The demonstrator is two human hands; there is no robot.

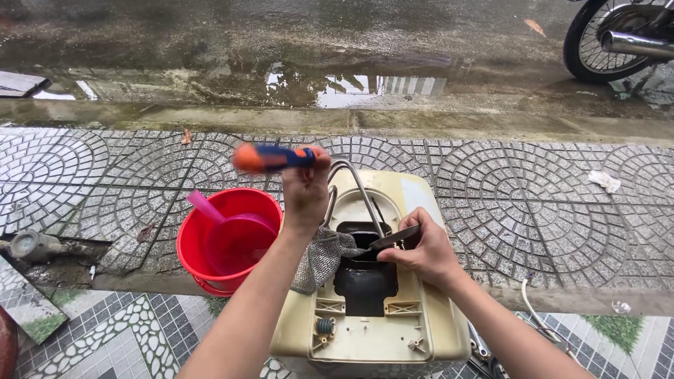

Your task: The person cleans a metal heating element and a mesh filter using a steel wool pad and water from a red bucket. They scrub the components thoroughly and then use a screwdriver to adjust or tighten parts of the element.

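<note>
My left hand (305, 188) is raised above a cream plastic appliance housing (428, 323) and grips a tool with a blue and orange handle (270, 158), held level. My right hand (423, 251) rests on the housing and pinches a flat dark metal piece (397, 237) at the edge of the black opening (365, 281) in its middle. A grey mesh cloth (319, 258) hangs over the housing's left side, under my left wrist. A bent metal tube (354, 181) arches over the housing's far end.
A red bucket (203, 263) with a pink scoop (210, 210) stands left of the housing. The ground is patterned paving, with a wet road and puddle (351, 88) beyond. A motorbike wheel (604, 38) is at top right. Metal tools (481, 351) lie at lower right.
</note>
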